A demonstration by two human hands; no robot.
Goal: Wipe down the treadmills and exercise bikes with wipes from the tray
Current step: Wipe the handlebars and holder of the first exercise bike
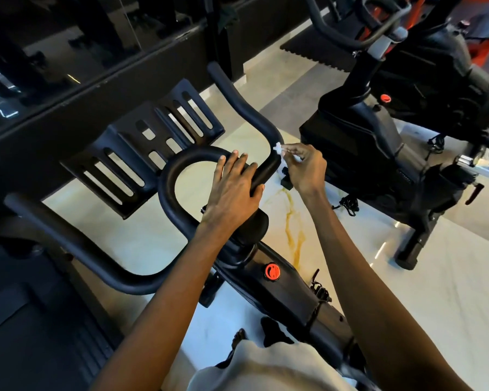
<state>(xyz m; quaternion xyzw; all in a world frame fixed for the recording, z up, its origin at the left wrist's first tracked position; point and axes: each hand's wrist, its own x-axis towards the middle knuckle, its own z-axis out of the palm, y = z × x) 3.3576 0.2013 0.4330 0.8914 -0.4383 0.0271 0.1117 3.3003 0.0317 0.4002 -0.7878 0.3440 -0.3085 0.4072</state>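
Head view, I read: left hand (235, 187) flat, fingers straight, laid over the handlebar (164, 190) loop of the near exercise bike (283, 294), forearm reaching forward | right hand (302, 167) wrist bent inward, fingertips pinching a small white wipe (278, 149) | wipe touching the bar's right bend | second bike (378, 131) beyond, to the right.

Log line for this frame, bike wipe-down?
phase: wiping handlebar | left hand: rests on centre loop | right hand: pinches wipe at right bend
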